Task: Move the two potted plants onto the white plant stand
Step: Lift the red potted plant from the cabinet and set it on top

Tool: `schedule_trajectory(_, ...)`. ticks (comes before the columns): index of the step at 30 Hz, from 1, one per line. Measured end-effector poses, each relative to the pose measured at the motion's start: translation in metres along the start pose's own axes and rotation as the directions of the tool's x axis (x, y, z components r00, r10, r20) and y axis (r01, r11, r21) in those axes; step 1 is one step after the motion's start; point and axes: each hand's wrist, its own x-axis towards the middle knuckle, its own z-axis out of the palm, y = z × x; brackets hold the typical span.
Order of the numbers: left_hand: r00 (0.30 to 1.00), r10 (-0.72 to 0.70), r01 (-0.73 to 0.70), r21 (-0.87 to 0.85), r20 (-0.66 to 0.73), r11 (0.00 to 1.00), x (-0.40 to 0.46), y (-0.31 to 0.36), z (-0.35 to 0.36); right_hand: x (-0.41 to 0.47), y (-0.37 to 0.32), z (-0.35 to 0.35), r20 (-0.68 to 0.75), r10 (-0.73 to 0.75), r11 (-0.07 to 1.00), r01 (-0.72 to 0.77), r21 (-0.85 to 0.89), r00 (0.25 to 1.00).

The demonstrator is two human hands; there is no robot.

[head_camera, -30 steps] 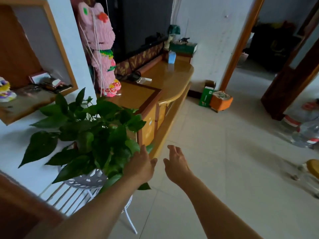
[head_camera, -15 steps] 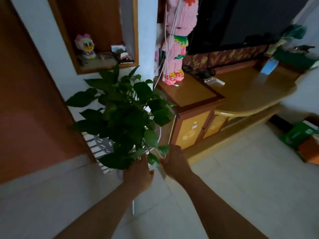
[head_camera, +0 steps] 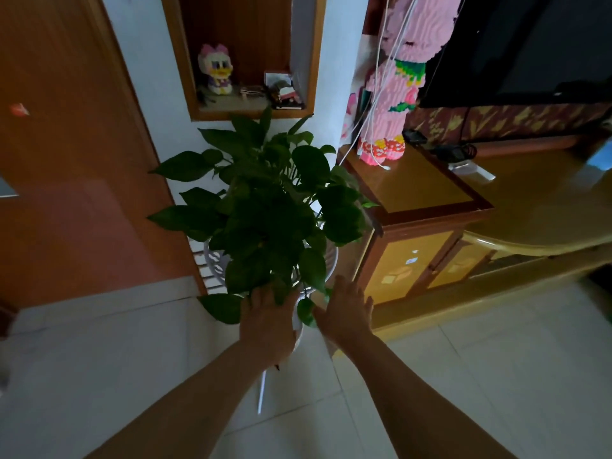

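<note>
A potted plant [head_camera: 271, 207] with broad green leaves stands on the white plant stand [head_camera: 214, 260], against the wall between an orange door and a wooden cabinet. Leaves hide most of its white pot; a sliver shows between my hands. My left hand [head_camera: 266, 321] lies on the pot's near side, with its fingertips under the leaves. My right hand [head_camera: 344, 311] is just right of the pot with its fingers spread; I cannot tell whether it touches. Only one potted plant is in view.
The wooden cabinet [head_camera: 417, 207] stands close on the right, with a pink block figure [head_camera: 394, 94] and a cable on top. Above the plant is a wall niche [head_camera: 245, 54] holding a small toy. The orange door [head_camera: 66, 154] is at the left. Pale tiled floor [head_camera: 463, 376] lies below.
The view has swung left and down onto the plant. Both hands moved from the air beside the leaves down to the pot's near side.
</note>
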Motion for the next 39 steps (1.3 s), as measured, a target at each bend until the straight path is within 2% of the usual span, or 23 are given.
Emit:
schedule_trajectory(4, 0.996, -0.045, 0.059, 0.190, -0.074, 0.980, 0.007, 0.005, 0.003, 0.025, 0.007, 0.005, 0.070, -0.057, 0.984, 0.068, -0.165, 0.996)
schedule_trajectory(6, 0.995, -0.102, 0.102, 0.212, -0.010, 0.972, 0.010, 0.008, 0.009, 0.036, 0.009, 0.006, 0.119, -0.090, 0.977, 0.111, -0.180, 0.989)
schedule_trajectory(8, 0.981, -0.180, 0.163, 0.192, 0.074, 0.968, 0.010, 0.012, 0.013, 0.038, 0.012, 0.008, 0.167, -0.139, 0.968, 0.169, -0.184, 0.976)
schedule_trajectory(12, 0.973, -0.229, 0.228, 0.119, -0.004, 0.966, 0.007, 0.032, 0.010, 0.033, 0.017, 0.011, 0.104, -0.244, 0.953, 0.258, -0.158, 0.964)
schedule_trajectory(19, 0.930, -0.366, 0.367, -0.036, 0.049, 0.929, -0.013, 0.041, -0.005, 0.009, 0.016, -0.002, 0.043, -0.286, 0.955, 0.288, -0.069, 0.957)
schedule_trajectory(26, 0.937, -0.348, 0.348, -0.036, 0.004, 0.937, -0.044, 0.035, -0.014, -0.020, 0.004, -0.006, 0.045, -0.300, 0.953, 0.301, -0.031, 0.953)
schedule_trajectory(32, 0.954, -0.295, 0.293, -0.033, -0.053, 0.955, -0.053, 0.035, -0.001, -0.029, 0.013, 0.013, 0.095, -0.226, 0.968, 0.234, -0.091, 0.969)
schedule_trajectory(35, 0.957, -0.283, 0.280, -0.055, -0.068, 0.959, -0.048, 0.037, 0.005, -0.028, 0.018, 0.022, 0.116, -0.233, 0.972, 0.232, 0.024, 0.966)
schedule_trajectory(39, 0.942, -0.323, 0.317, -0.073, -0.095, 0.946, -0.035, 0.029, 0.011, -0.016, 0.013, 0.020, 0.070, -0.224, 0.946, 0.200, 0.255, 0.972)
